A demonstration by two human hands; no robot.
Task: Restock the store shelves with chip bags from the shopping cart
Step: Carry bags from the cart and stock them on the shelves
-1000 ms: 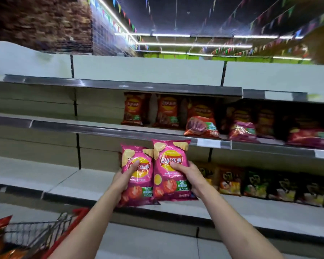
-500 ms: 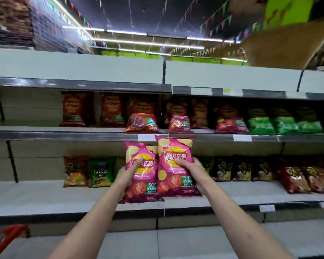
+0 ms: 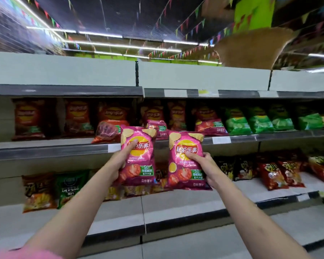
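My left hand (image 3: 120,161) grips a pink tomato chip bag (image 3: 138,156) by its lower left side, thumb on the front. My right hand (image 3: 204,165) grips a second pink chip bag (image 3: 183,161) by its right side. Both bags are upright and held apart, in front of the middle shelf edge (image 3: 64,150). That shelf carries red-orange chip bags (image 3: 77,116), pink bags lying flat (image 3: 209,126) and green bags (image 3: 258,120). The shopping cart is out of view.
The lower shelf (image 3: 176,204) holds orange and green snack bags (image 3: 54,189) at left, dark and red bags (image 3: 273,172) at right. A top shelf edge (image 3: 64,90) runs above. A straw basket (image 3: 254,47) hangs at upper right. Bare shelf board lies left of the red-orange bags.
The view swung right along the shelves and the cart left the frame. My hands rose toward the middle shelf and the two bags, earlier side by side, moved apart.
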